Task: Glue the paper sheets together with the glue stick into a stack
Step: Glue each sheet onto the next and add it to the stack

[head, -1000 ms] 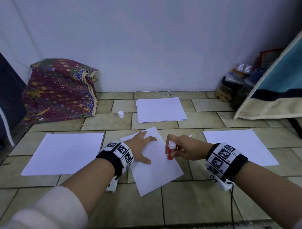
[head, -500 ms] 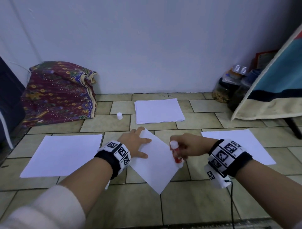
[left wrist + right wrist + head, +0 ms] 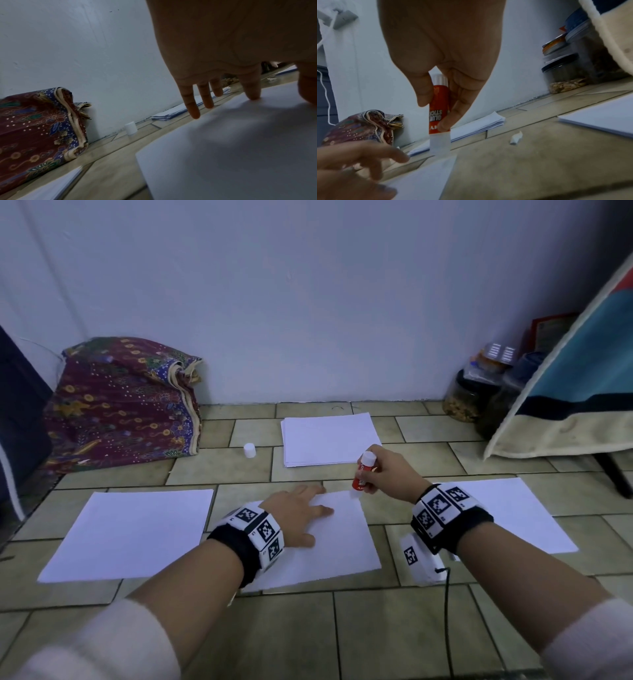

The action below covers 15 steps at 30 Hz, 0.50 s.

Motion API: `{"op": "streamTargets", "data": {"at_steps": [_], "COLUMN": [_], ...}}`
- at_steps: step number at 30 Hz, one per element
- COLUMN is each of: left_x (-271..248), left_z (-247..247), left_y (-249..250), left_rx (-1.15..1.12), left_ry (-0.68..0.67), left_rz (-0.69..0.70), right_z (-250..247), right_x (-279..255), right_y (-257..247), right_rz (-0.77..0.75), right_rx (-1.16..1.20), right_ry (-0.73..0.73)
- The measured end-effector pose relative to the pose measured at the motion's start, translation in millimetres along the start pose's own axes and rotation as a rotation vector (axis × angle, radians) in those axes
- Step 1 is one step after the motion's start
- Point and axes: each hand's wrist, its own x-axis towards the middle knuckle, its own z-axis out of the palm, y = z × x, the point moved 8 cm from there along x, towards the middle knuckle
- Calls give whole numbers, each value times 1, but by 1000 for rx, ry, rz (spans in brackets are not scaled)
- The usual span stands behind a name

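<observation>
On the tiled floor [image 3: 376,628], the left hand [image 3: 294,517] lay flat, fingers straight, pressing the middle sheet [image 3: 342,546]. The right hand [image 3: 383,470] gripped the red glue stick [image 3: 362,474], tip down at the sheet's far corner. Beyond lay a paper stack [image 3: 329,440] and white cap [image 3: 250,450].

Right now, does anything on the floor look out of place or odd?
A small crumpled white scrap lies loose on the bare tiles, right of the glue stick. The stick's white cap also stands apart, left of the far paper stack.
</observation>
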Motion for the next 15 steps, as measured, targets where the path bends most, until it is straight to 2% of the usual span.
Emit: {"op": "streamTargets", "data": {"at_steps": [8,15], "left_x": [4,9], "left_z": [-4,-3], "left_y": [1,-3], "left_rx": [-83,-138], "left_ry": [25,8], "left_rz": [-88,-134], "right_z": [24,42], "right_x": [16,23], "right_y": [-16,-22], "right_rz": [-26,-89], "right_rx": [-19,-176], "right_ry": [45,-56]}}
